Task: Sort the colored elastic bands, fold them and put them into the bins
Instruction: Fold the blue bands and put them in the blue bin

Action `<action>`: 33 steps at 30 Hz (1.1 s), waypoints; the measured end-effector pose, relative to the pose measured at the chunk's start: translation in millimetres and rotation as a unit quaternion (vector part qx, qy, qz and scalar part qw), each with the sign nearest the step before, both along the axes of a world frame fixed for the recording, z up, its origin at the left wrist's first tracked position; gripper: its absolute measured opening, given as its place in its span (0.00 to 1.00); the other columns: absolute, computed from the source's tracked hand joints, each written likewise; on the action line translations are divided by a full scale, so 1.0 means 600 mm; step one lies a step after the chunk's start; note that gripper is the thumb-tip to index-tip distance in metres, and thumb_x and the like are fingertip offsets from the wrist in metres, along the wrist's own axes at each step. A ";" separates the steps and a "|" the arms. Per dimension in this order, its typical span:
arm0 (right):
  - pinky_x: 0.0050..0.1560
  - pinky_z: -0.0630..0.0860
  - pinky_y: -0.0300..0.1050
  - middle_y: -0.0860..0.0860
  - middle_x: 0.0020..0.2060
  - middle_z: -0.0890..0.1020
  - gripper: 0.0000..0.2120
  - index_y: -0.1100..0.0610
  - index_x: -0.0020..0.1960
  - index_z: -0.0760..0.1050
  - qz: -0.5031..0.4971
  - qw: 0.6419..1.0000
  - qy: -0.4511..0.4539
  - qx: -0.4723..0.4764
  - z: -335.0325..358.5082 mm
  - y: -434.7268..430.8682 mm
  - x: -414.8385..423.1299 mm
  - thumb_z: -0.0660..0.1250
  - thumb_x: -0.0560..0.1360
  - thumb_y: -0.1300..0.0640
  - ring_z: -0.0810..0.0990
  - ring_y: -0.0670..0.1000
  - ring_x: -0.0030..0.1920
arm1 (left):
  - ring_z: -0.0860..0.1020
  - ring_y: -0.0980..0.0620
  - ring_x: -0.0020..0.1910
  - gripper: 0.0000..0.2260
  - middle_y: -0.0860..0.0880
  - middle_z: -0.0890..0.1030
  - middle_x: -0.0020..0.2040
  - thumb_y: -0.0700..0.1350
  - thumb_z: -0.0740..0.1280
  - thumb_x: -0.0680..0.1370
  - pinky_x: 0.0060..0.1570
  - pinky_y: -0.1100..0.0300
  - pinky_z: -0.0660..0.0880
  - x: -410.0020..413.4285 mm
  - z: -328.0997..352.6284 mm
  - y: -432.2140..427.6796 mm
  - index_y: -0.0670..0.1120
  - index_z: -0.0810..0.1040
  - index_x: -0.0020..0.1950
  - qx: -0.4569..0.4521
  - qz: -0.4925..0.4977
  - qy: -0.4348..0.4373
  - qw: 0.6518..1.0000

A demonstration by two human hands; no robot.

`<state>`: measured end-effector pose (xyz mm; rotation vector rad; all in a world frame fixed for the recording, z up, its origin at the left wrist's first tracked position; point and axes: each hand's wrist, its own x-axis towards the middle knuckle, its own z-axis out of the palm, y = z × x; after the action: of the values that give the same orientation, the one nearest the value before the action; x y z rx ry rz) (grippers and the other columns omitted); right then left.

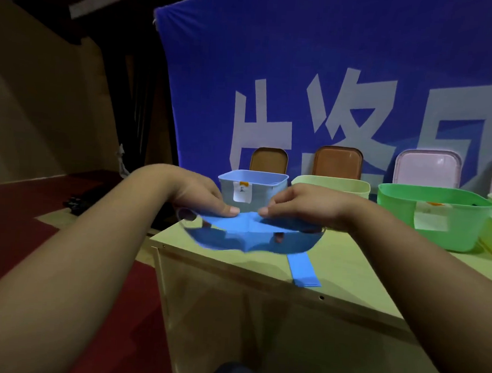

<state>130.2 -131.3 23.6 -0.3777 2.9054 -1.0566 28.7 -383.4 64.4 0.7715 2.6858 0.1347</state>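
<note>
1. Head view, the grip: both hands pinch the blue elastic band [248, 232]. The left hand [201, 197] and right hand [303, 206] each press thumb against curled fingers on its top edge, and the thumb tips almost meet at the middle.
2. Head view, the band: it hangs slack between the two hands, blurred and bunched with a crease down its centre. It is held above the far left part of the desk [363, 272], just in front of the blue bin [254, 174].
3. Head view, the desk: a flat blue strip [303, 270] lies on the top and runs toward the near edge. Whether it is a tail of the held band or a separate one cannot be told.
4. Head view, the bins: right of the blue bin stand a pale yellow-green bin [333, 181] and a green bin [394, 222], with lids [337, 162] propped behind against a blue banner [302, 61].
5. Step in hand, as a judgement: this looks like the folding of a blue band, with the ends or halves brought together at the centre, and nothing dropped yet.
6. Next move, as a judgement: pass the fold into one grip so it does not spring open, then carry it a short way forward and release it inside the blue bin, which matches its colour.
</note>
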 end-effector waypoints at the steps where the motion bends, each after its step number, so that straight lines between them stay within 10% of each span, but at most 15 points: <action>1: 0.33 0.67 0.48 0.54 0.44 0.88 0.19 0.57 0.53 0.84 0.015 0.998 -0.007 -0.054 -0.006 -0.002 -0.001 0.70 0.82 0.40 0.68 0.52 0.32 | 0.80 0.50 0.44 0.26 0.57 0.84 0.41 0.74 0.66 0.77 0.51 0.53 0.75 0.000 -0.004 -0.003 0.51 0.86 0.49 0.039 -0.018 0.024 0.999; 12: 0.28 0.67 0.41 0.50 0.33 0.75 0.10 0.54 0.52 0.85 -0.070 0.946 0.086 -0.303 -0.049 -0.054 -0.032 0.71 0.83 0.48 0.70 0.49 0.27 | 0.87 0.50 0.48 0.11 0.47 0.88 0.49 0.51 0.68 0.86 0.56 0.48 0.86 0.022 -0.033 0.009 0.47 0.87 0.55 0.426 -0.007 0.029 0.904; 33: 0.55 0.87 0.56 0.53 0.55 0.83 0.16 0.47 0.65 0.74 -0.159 0.922 0.125 -0.331 -0.085 -0.074 -0.028 0.72 0.81 0.45 0.85 0.55 0.51 | 0.85 0.60 0.48 0.06 0.57 0.87 0.48 0.44 0.73 0.83 0.47 0.65 0.84 0.042 0.010 0.053 0.54 0.88 0.57 0.404 -0.056 0.160 0.899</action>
<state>113.1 -175.6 -27.2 -0.0385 2.7757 -2.1970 53.6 -351.6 70.7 1.2597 2.8424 1.2532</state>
